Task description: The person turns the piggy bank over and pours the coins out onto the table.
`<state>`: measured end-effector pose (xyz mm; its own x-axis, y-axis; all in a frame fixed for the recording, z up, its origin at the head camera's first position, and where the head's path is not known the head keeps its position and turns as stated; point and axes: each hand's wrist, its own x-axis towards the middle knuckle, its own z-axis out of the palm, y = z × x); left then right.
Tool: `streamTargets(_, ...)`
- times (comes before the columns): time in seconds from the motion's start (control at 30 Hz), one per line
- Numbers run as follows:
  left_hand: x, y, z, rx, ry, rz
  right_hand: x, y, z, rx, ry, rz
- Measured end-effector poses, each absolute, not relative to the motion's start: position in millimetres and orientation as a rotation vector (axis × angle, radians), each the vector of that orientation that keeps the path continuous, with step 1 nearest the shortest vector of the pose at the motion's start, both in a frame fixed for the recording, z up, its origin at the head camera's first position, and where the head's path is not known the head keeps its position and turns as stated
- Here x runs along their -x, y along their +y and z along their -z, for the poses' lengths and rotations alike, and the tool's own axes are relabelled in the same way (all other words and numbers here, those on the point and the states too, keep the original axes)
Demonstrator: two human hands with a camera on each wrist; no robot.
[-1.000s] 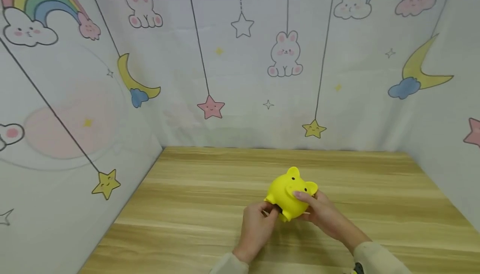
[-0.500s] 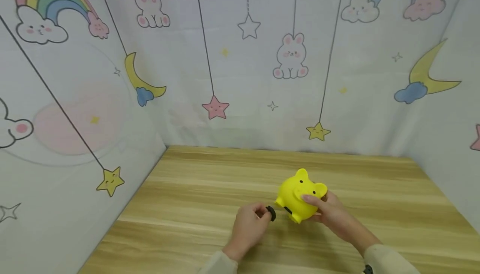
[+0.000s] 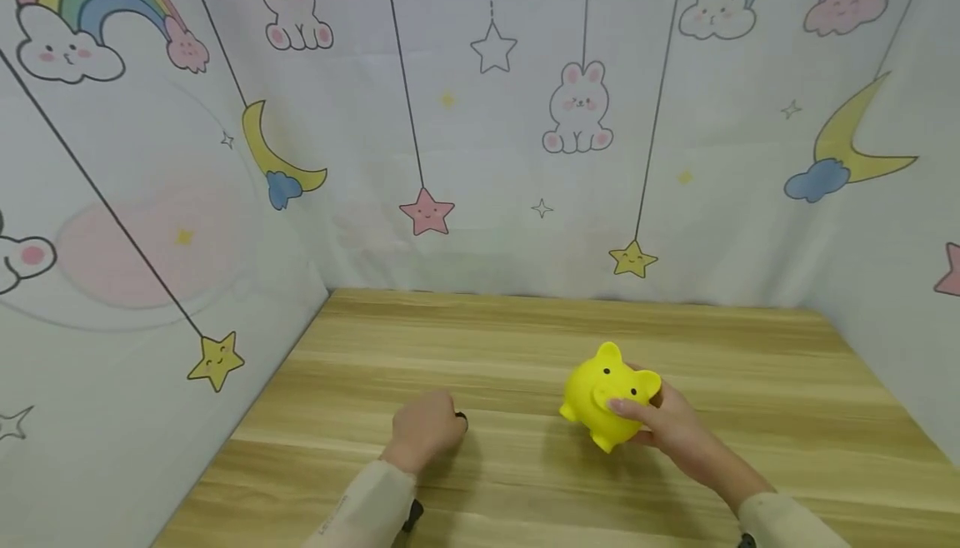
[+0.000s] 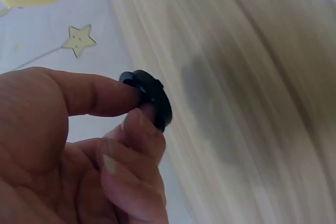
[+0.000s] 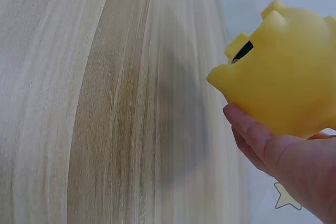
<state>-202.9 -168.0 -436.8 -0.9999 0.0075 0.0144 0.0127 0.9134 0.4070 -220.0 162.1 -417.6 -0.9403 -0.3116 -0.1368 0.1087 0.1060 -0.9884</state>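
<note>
A yellow piggy bank (image 3: 588,394) is held tilted above the table by my right hand (image 3: 678,431), its thumb across the snout. In the right wrist view the piggy bank (image 5: 294,77) shows a dark opening (image 5: 243,52) in its underside between the feet. My left hand (image 3: 427,427) is off to the left, apart from the bank. Between thumb and finger it pinches a round black stopper (image 3: 461,421). The left wrist view shows the stopper (image 4: 152,98) as a ring-shaped disc with a small tab on its rim, clear of the table.
The wood-grain table (image 3: 510,498) spreads under both hands. A white cloth backdrop (image 3: 495,140) printed with stars, rabbits and rainbows stands behind it and along both sides. A dark strap piece (image 3: 412,515) shows at the left sleeve.
The black stopper has come out of the piggy bank's underside, and my left hand has carried it away to the left. The right hand still holds the bank, shifted slightly right.
</note>
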Motion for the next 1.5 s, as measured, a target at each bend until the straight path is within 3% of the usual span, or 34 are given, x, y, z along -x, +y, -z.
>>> streamTargets(0.3,205,-199,443,-0.124,-3.117,0.490,221,168,420,0.259,2.100,1.859)
streamTargets(0.6,206,-196,437,-0.102,-3.022,0.591,224,170,420,0.216,2.172,1.797)
streamTargets(1.1,216,-139,426,0.311,-2.717,1.361,225,167,411,0.317,2.246,1.675)
streamTargets(1.5,218,-89,425,0.435,-2.630,2.171,225,166,411,0.552,2.308,1.555)
